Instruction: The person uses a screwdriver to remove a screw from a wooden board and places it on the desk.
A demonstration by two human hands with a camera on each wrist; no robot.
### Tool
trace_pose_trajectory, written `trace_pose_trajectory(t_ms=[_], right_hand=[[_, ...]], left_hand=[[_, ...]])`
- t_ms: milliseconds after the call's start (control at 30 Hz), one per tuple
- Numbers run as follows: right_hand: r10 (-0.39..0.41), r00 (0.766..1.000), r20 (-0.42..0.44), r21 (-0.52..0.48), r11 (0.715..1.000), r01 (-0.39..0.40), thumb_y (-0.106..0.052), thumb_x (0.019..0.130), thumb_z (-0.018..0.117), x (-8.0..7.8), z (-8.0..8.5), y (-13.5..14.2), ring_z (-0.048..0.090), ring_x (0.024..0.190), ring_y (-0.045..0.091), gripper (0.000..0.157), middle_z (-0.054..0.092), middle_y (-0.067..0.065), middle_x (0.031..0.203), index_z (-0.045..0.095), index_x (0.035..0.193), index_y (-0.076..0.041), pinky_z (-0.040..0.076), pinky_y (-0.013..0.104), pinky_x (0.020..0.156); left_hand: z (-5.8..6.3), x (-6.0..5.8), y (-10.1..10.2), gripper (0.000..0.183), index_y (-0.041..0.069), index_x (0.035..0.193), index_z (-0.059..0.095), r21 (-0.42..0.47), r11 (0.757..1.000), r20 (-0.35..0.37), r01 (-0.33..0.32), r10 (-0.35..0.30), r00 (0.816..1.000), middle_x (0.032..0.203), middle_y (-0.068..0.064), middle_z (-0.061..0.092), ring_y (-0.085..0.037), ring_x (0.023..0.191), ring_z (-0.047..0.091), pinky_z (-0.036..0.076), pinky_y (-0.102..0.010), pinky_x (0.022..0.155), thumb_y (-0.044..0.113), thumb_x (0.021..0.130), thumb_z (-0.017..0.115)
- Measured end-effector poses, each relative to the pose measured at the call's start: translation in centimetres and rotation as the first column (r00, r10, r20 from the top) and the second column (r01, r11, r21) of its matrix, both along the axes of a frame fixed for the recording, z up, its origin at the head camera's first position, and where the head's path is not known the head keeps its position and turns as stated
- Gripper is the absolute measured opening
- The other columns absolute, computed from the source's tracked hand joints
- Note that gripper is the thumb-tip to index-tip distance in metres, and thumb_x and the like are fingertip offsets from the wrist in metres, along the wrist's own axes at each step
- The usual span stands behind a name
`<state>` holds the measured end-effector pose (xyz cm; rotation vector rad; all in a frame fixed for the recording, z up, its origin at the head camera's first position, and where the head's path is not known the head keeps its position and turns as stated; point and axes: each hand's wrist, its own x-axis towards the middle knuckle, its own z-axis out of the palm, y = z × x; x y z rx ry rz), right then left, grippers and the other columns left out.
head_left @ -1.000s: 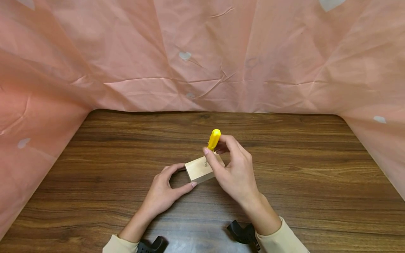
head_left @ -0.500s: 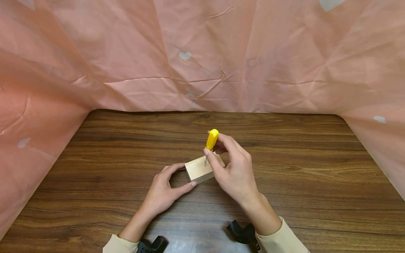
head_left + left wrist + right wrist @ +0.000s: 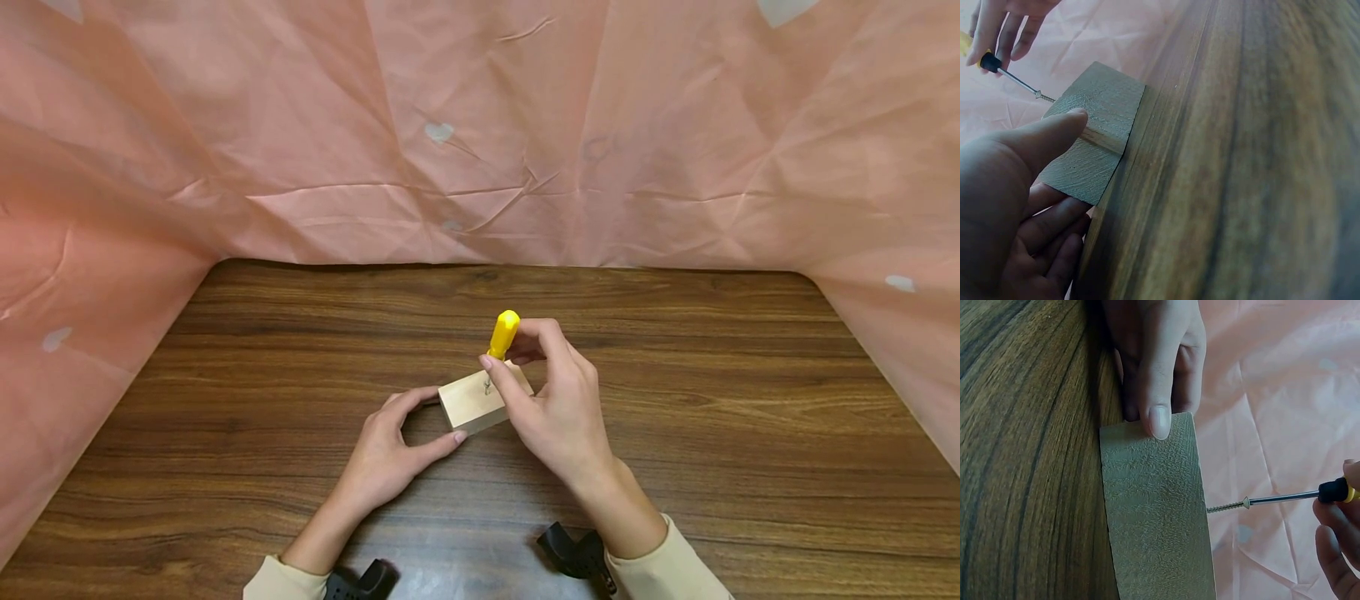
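A pale wooden block (image 3: 472, 404) lies flat near the middle of the table (image 3: 225, 417), set at a slant, its side faces rough-grained in the wrist views. A screw (image 3: 1229, 507) stands on its upper face, most of the thread exposed; how deep the tip sits cannot be told. The shaft of a yellow-handled screwdriver (image 3: 504, 333) meets the screw head in line, the handle leaning slightly.

The person's left hand (image 3: 386, 454) grips the block's left end, thumb on the near side and fingers on the far side, with a wide gap between them. The right hand (image 3: 555, 404) pinches the screwdriver between thumb and curled fingers, above the block.

The tabletop is dark brown with streaky grain running mostly from side to side, and a bluish sheen lies on its near part, between the forearms. Black wrist mounts (image 3: 573, 552) and cream sleeves (image 3: 667, 558) show at the near edge.

Beyond, a pink cloth (image 3: 300, 125) hangs along the far side and both flanks, wrinkled and crossed by fold lines, scattered with whitish hearts (image 3: 438, 132) and some faint lettering. Its lower border follows the table's rounded far corners.
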<state>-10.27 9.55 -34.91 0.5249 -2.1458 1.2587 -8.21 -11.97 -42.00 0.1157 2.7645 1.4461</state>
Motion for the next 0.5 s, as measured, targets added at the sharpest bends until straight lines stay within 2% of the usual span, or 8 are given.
trace_pose_trajectory(t_ms=[333, 400, 500], right_hand=[[0.015, 1.0, 0.022, 0.005, 1.0, -0.015, -0.006, 0.091, 0.082, 0.03, -0.02, -0.07, 0.074, 0.087, 0.018, 0.029, 0.078, 0.006, 0.1, 0.067, 0.117, -0.004, 0.062, 0.036, 0.083], [0.007, 1.0, 0.019, 0.007, 1.0, -0.008, -0.008, 0.091, 0.083, 0.07, 0.02, -0.06, 0.073, 0.088, 0.018, 0.03, 0.077, 0.007, 0.1, 0.068, 0.117, -0.003, 0.061, 0.034, 0.082], [0.001, 1.0, 0.006, 0.012, 1.0, -0.001, -0.012, 0.091, 0.085, 0.08, 0.09, -0.01, 0.073, 0.087, 0.018, 0.029, 0.074, 0.005, 0.099, 0.07, 0.114, -0.005, 0.059, 0.027, 0.075]], left_hand=[[-0.05, 0.0, 0.02, 0.058, 0.021, 0.136, 0.072, 0.003, 1.0, -0.023, 0.005, -0.004, 1.0, 0.133, -0.003, 0.074, -0.024, 0.13, 0.066, 0.049, -0.055, 0.114, 0.038, 0.085, 0.093], [-0.08, 0.02, 0.02, 0.059, 0.02, 0.137, 0.072, 0.001, 1.0, -0.021, 0.002, -0.002, 1.0, 0.133, -0.002, 0.074, -0.024, 0.13, 0.066, 0.049, -0.054, 0.114, 0.036, 0.084, 0.093], [-0.06, 0.03, 0.03, 0.06, 0.02, 0.137, 0.072, -0.001, 1.0, -0.029, 0.003, -0.003, 1.0, 0.133, -0.003, 0.074, -0.024, 0.13, 0.066, 0.049, -0.055, 0.114, 0.036, 0.083, 0.094]])
